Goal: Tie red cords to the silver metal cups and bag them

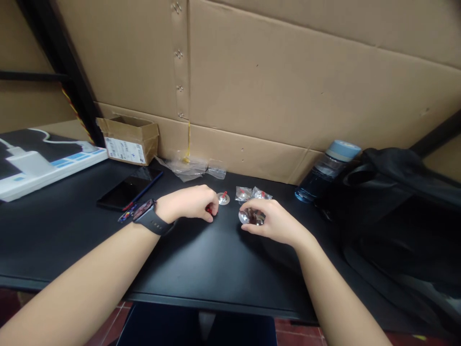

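My left hand (189, 203), with a dark watch (149, 217) on its wrist, rests on the black table (201, 269) with its fingers curled round a small red piece that shows at the fingertips. Just beyond those fingertips lies a small round silver part (224, 198) with a red bit on top. My right hand (273, 221) is closed on a shiny round metal part (248, 217), held just above the table. Behind it lie two small clear bags (252, 193) with red and silver bits inside.
A phone (124, 191) and a pen (142, 192) lie at the left, with a small cardboard box (129, 139) and a white device (39, 163) behind. Empty clear plastic bags (192, 167) sit against the cardboard wall. A blue bottle (326, 170) and a black bag (399, 216) are on the right.
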Tool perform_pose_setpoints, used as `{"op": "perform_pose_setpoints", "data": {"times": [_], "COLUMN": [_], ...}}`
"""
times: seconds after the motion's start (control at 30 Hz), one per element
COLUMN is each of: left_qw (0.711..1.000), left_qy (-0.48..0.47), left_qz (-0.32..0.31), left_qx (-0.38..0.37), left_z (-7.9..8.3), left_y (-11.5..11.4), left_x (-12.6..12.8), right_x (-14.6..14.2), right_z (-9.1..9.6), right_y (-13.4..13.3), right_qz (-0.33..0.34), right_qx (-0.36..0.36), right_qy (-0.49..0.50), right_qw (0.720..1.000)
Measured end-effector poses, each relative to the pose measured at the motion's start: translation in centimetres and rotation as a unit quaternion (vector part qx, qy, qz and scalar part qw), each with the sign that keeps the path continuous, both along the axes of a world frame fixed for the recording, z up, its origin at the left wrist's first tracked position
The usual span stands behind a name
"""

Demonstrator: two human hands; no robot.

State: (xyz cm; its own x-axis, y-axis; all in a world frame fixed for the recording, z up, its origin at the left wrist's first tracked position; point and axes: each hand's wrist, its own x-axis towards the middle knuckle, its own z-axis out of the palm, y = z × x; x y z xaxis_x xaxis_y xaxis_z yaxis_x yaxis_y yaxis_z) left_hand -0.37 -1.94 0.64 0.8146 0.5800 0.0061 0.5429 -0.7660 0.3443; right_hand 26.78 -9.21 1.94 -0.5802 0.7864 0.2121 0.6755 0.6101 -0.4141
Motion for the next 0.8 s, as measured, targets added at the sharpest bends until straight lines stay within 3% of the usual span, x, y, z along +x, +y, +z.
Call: {"op": "perform_pose_setpoints", "data": {"times": [0.27,0.6,0.8], "left_qw": [1.0,1.0,0.999], "left_qy": [-0.023,-0.006,0.019], "left_qz": [-0.02,0.019,0.007], "left_qx": [0.003,-0.018,0.029], "left_z": [-0.57,-0.17,0.08], "left_y": [-0.26,-0.21,-0.77], "left_x": [0.69,0.36,0.75], "right_x": [-0.22,-0.72,-0.55], "right_z": [-0.27,-0.14,-0.1], "right_y": [-0.1,-0.33,-0.26], "right_qz": [0.026,0.034,0.021], "right_qx": [-0.05,-0.05,-0.018], "right_qy": [-0.024,-0.014,0.011], "right_qw": [0.998,0.998,1.0]}}
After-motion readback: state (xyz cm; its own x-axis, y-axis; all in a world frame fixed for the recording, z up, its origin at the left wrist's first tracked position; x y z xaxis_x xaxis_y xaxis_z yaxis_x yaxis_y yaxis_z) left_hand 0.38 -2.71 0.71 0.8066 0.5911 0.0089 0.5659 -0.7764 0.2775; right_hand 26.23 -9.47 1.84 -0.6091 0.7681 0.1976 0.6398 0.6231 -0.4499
